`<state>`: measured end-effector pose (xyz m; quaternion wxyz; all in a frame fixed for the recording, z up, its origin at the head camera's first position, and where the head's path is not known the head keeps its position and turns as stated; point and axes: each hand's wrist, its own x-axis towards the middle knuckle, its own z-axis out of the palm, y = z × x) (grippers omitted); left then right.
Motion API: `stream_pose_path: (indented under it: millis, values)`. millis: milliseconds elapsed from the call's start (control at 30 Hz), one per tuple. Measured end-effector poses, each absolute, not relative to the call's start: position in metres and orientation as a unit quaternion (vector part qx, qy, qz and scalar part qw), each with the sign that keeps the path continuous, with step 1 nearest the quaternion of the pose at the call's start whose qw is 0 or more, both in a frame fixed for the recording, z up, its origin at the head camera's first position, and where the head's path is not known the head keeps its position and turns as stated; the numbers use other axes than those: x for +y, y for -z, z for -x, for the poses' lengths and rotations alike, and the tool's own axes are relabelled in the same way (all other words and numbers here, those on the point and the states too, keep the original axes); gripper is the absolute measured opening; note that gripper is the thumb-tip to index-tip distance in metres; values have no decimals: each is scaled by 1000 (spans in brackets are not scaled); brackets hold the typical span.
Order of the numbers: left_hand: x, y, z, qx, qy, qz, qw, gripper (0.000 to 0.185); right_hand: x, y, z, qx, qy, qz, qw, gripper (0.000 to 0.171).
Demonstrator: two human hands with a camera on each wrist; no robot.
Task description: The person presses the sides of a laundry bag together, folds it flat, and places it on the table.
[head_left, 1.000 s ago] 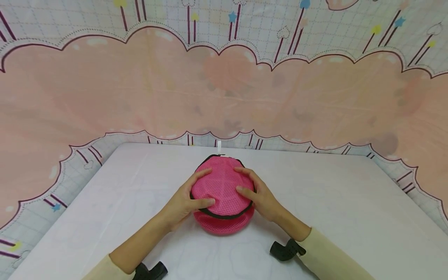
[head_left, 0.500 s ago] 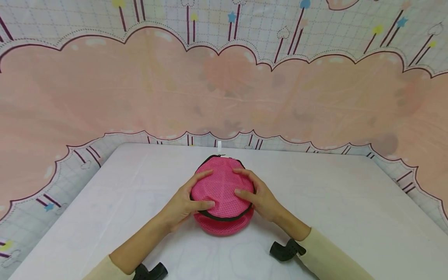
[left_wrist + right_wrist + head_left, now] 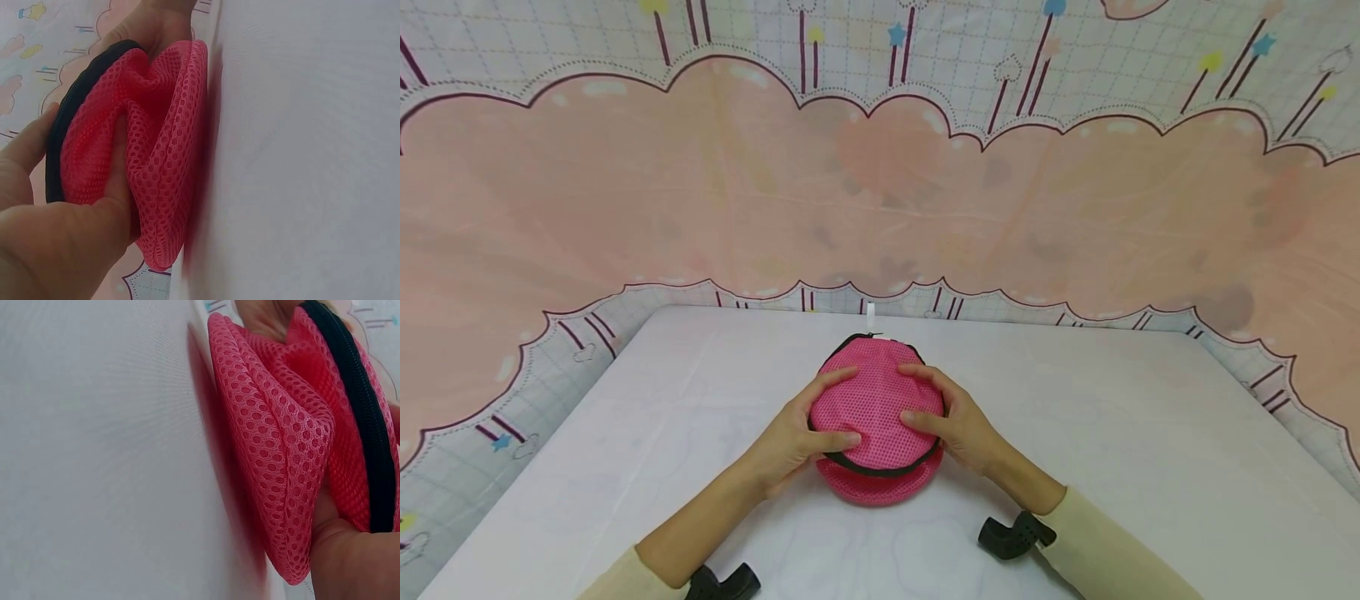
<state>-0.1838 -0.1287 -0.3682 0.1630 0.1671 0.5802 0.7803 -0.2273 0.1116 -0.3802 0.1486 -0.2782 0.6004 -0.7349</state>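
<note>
Left hand (image 3: pixel 790 437) and right hand (image 3: pixel 955 425) clasp a round pink pouch (image 3: pixel 874 408) lying flat on the table (image 3: pixel 1150 450), white tab (image 3: pixel 871 315) pointing away

The white table (image 3: pixel 1135 433) lies bare to the left, right and far side of the pink mesh pouch (image 3: pixel 876 417), so a hand can pass freely there. The pouch sits near the middle, with the left hand (image 3: pixel 793 437) and right hand (image 3: pixel 958 425) pressed against its sides, blocking those flanks. The patterned cloth backdrop (image 3: pixel 880 192) rises just behind the far table edge and closes that way.
</note>
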Motion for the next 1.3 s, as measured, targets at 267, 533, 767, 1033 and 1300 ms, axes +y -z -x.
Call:
stream_pose_path:
  millis: [267, 533, 767, 1033, 1300]
  values:
    - [-130, 370, 184, 577, -781, -170, 168, 82, 112, 381, 228, 605, 732, 276, 152, 61]
    - [-130, 372, 184, 577, -781, -166, 172, 81, 114, 383, 228, 611, 725, 277, 154, 60]
    - [-131, 373, 185, 574, -781, -165, 180, 81, 114, 384, 229, 618, 719, 276, 155, 60]
    - [-132, 375, 187, 564, -786, -173, 185, 80, 113, 382, 230, 617, 720, 272, 163, 60]
    - [-132, 374, 187, 567, -784, -173, 183, 78, 113, 382, 230, 619, 719, 268, 167, 59]
